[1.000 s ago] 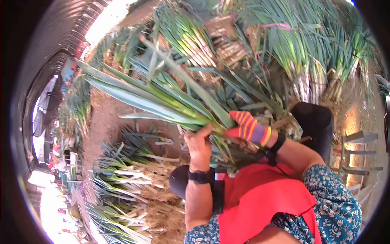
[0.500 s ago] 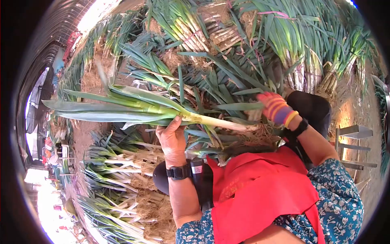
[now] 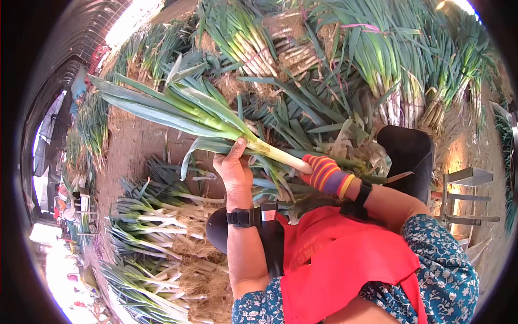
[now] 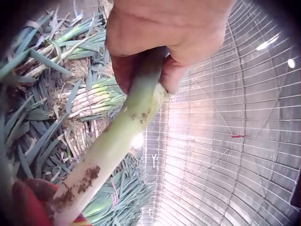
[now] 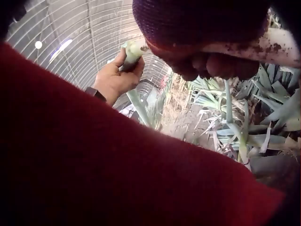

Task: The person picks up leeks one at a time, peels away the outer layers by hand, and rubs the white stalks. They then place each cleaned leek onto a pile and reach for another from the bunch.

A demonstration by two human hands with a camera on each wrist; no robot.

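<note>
A large leek [image 3: 280, 157] is held slantwise in front of the lap, its broad green leaves fanning to the upper left. My bare left hand [image 3: 235, 168] grips it just below the leaves; one leaf droops beside that hand. In the left wrist view, thumb and fingers wrap the green upper stem, and brown soil specks the pale shank [image 4: 104, 157]. My right hand [image 3: 326, 175], in a striped glove, holds the white lower end. Its curled fingers show close up around the soiled shank [image 5: 277, 44] in the right wrist view. The root end is hidden by the glove.
Leeks with brown roots [image 3: 202, 281] lie in a pile at lower left. Tied bundles [image 3: 245, 46] stand along the far side, and loose leaves [image 3: 291, 116] cover the ground before the knees. A metal stand [image 3: 469, 177] is at the right. A red apron [image 3: 345, 259] covers the lap.
My right hand was by the left at the leaf base, then came away toward the roots, and now grips the lower shank. The leek's leaf end has tilted upward since half a second ago.
</note>
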